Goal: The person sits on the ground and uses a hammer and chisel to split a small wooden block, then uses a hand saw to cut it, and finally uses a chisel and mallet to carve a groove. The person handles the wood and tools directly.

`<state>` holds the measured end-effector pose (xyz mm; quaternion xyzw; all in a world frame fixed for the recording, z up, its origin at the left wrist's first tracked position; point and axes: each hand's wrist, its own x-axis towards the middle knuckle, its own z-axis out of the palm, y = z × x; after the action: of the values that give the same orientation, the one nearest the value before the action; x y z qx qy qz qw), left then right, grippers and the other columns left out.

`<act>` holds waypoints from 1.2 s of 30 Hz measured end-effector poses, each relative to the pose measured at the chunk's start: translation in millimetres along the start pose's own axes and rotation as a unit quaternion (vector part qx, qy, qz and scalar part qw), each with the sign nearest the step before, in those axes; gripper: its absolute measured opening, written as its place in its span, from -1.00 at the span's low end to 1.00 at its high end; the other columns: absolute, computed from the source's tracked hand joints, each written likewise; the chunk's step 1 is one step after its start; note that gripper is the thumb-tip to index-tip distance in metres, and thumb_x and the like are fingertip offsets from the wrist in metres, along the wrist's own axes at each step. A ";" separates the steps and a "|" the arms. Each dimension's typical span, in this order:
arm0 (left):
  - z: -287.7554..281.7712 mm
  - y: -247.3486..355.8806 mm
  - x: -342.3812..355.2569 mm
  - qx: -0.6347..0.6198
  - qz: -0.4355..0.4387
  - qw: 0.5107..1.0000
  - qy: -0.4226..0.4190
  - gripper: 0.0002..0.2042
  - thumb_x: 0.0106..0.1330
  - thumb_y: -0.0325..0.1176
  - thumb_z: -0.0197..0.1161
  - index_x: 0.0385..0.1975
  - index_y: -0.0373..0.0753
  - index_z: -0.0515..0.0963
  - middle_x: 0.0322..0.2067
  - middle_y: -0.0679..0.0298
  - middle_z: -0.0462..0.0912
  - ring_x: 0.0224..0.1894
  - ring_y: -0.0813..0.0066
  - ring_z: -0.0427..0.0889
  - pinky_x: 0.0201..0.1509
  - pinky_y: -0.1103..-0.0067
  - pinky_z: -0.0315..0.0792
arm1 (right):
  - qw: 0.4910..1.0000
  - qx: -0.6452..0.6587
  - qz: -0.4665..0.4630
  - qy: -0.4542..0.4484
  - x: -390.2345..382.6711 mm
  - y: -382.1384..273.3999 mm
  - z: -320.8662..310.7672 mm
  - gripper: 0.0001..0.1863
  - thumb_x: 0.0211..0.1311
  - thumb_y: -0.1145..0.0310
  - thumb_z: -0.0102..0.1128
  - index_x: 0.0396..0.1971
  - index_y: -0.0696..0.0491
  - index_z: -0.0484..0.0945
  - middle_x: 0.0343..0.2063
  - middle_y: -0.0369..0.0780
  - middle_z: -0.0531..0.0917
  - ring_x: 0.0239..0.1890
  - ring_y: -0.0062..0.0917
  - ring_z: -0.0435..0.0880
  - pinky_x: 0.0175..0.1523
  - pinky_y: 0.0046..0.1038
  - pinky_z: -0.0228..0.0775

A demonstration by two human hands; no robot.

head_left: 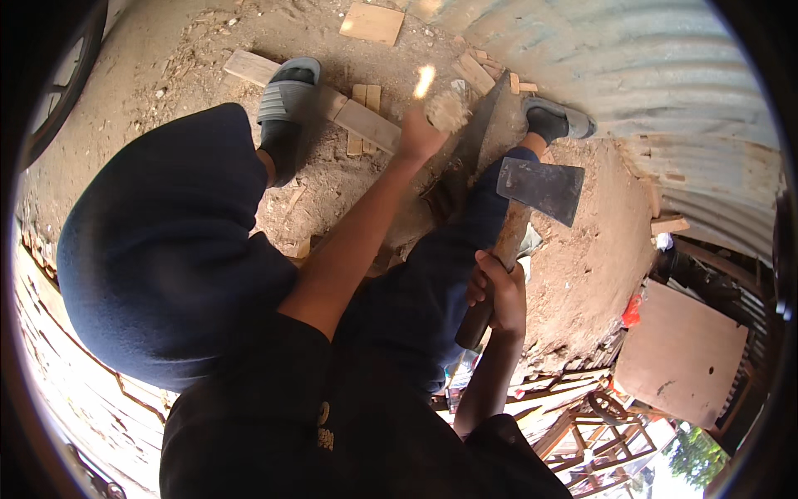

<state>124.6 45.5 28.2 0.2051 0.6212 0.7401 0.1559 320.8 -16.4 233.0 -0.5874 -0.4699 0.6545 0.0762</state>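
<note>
My right hand (501,291) is closed round the wooden handle of a hatchet (540,190). Its dark, flat metal head points up and away from me, above my right leg. Stretched forward between my feet, my left hand (422,135) is closed on a pale, rough lump (447,111) with a frayed surface; its kind is unclear. Just right of that lump stretches the dark blade of a handsaw (482,121), partly in shadow. A long wooden board (370,126) lies on the ground just left of my left hand.
Small wood strips (357,143) lie under the board, and a flat wood piece (371,23) is farther off. Corrugated metal sheeting (657,75) walls the right side. At lower right are a brown panel (682,353) and wooden frames (598,441). A wheel (71,91) stands far left.
</note>
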 end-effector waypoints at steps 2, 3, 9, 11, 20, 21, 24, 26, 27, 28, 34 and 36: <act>-15.6 15.8 30.1 0.089 -0.126 0.987 -0.045 -0.74 0.01 -0.35 0.35 -0.32 -0.35 0.62 -0.40 -0.02 0.68 -0.29 0.21 0.70 -0.22 0.45 0.51 | 0.999 0.048 0.014 0.001 3.9 15.1 -14.0 -0.80 0.17 0.32 0.21 -0.47 0.04 0.37 -0.73 -0.36 0.28 -0.77 -0.68 0.26 -0.66 -0.58 0.17; -22.9 33.0 53.9 0.165 -0.166 0.969 -0.073 -0.73 0.03 -0.30 0.34 -0.32 -0.35 0.62 -0.39 -0.03 0.68 -0.29 0.18 0.70 -0.20 0.42 0.51 | 0.997 0.074 0.017 -0.004 8.5 18.4 -21.2 -0.80 0.17 0.31 0.21 -0.47 0.04 0.36 -0.73 -0.36 0.28 -0.77 -0.68 0.26 -0.66 -0.58 0.17; -74.6 -16.1 136.0 0.565 -0.127 0.759 -0.298 -0.46 0.01 0.10 0.36 -0.22 -0.29 0.62 -0.17 0.07 0.67 -0.09 0.17 0.65 -0.06 0.35 0.54 | 0.980 0.192 0.052 0.011 14.2 68.0 -56.0 -0.85 0.24 0.33 0.12 -0.44 0.00 0.35 -0.73 -0.39 0.24 -0.77 -0.70 0.23 -0.67 -0.59 0.14; -75.5 -24.0 135.2 0.635 -0.166 0.701 -0.278 -0.41 -0.02 0.16 0.37 -0.15 -0.23 0.61 -0.08 0.17 0.64 -0.02 0.24 0.62 0.00 0.38 0.53 | 0.972 0.227 0.063 0.025 18.3 84.3 -60.6 -0.86 0.25 0.33 0.11 -0.42 -0.01 0.35 -0.74 -0.39 0.24 -0.78 -0.70 0.23 -0.68 -0.59 0.14; -74.9 -65.7 134.3 0.676 -0.241 0.624 -0.310 -0.29 -0.03 0.23 0.35 -0.03 -0.26 0.55 -0.04 0.15 0.62 0.03 0.25 0.60 0.05 0.37 0.51 | 0.942 0.322 0.087 -0.029 30.6 82.2 -70.5 -0.81 0.20 0.36 0.16 -0.49 0.03 0.33 -0.75 -0.35 0.27 -0.78 -0.65 0.27 -0.68 -0.52 0.20; -73.2 -73.0 137.8 0.676 -0.230 0.623 -0.320 -0.30 -0.02 0.22 0.34 -0.04 -0.26 0.56 -0.04 0.12 0.61 0.03 0.23 0.60 0.05 0.35 0.51 | 0.939 0.330 0.091 -0.030 31.4 81.0 -73.0 -0.82 0.20 0.36 0.15 -0.48 0.03 0.34 -0.75 -0.35 0.27 -0.79 -0.65 0.27 -0.67 -0.52 0.19; -84.4 -96.4 140.4 0.681 -0.196 0.632 -0.314 -0.32 0.00 0.21 0.32 -0.04 -0.28 0.56 -0.03 0.05 0.61 0.03 0.15 0.59 0.06 0.32 0.50 | 0.930 0.349 0.102 -0.041 35.1 79.0 -74.1 -0.84 0.21 0.36 0.14 -0.45 0.05 0.35 -0.75 -0.35 0.28 -0.79 -0.66 0.26 -0.67 -0.53 0.19; -84.3 -95.7 126.9 0.676 -0.162 0.660 -0.286 -0.32 0.00 0.19 0.32 -0.04 -0.30 0.56 -0.03 0.00 0.59 0.04 0.09 0.58 0.07 0.29 0.48 | 0.930 0.353 0.098 -0.031 35.3 81.3 -74.7 -0.85 0.21 0.37 0.14 -0.42 0.06 0.36 -0.75 -0.34 0.28 -0.79 -0.66 0.26 -0.67 -0.53 0.19; -85.8 -93.5 125.2 0.666 -0.180 0.658 -0.301 -0.31 0.00 0.19 0.32 -0.04 -0.31 0.56 -0.03 -0.01 0.59 0.04 0.07 0.57 0.07 0.29 0.47 | 0.928 0.359 0.099 -0.033 35.2 81.9 -74.6 -0.85 0.20 0.37 0.14 -0.41 0.06 0.36 -0.75 -0.34 0.28 -0.79 -0.66 0.26 -0.67 -0.53 0.19; -86.3 -83.3 125.5 0.657 -0.198 0.656 -0.313 -0.30 0.00 0.20 0.32 -0.05 -0.33 0.56 -0.03 -0.03 0.58 0.05 0.05 0.56 0.08 0.29 0.47 | 0.925 0.364 0.098 -0.037 35.5 81.2 -74.6 -0.85 0.20 0.37 0.14 -0.40 0.07 0.36 -0.75 -0.34 0.28 -0.80 -0.66 0.26 -0.67 -0.53 0.19; -114.0 -86.1 138.7 0.652 -0.150 0.675 -0.312 -0.22 -0.07 0.23 0.35 -0.06 -0.41 0.53 -0.07 -0.10 0.59 -0.01 0.03 0.59 0.04 0.30 0.48 | 0.915 0.387 0.096 -0.065 37.1 84.5 -75.9 -0.84 0.19 0.38 0.15 -0.38 0.09 0.36 -0.75 -0.34 0.29 -0.80 -0.66 0.26 -0.67 -0.54 0.18; -119.7 -81.3 136.9 0.621 -0.148 0.700 -0.322 -0.21 -0.10 0.22 0.38 -0.06 -0.43 0.52 -0.09 -0.11 0.60 -0.04 0.04 0.61 0.03 0.31 0.48 | 0.914 0.388 0.092 -0.071 36.2 85.6 -77.7 -0.84 0.19 0.38 0.15 -0.39 0.08 0.35 -0.74 -0.33 0.29 -0.80 -0.66 0.26 -0.68 -0.54 0.17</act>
<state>-55.7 24.2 -53.9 0.3866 0.8742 0.0434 0.2907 414.0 1.3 157.6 -0.5044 -0.1272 0.8295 0.2034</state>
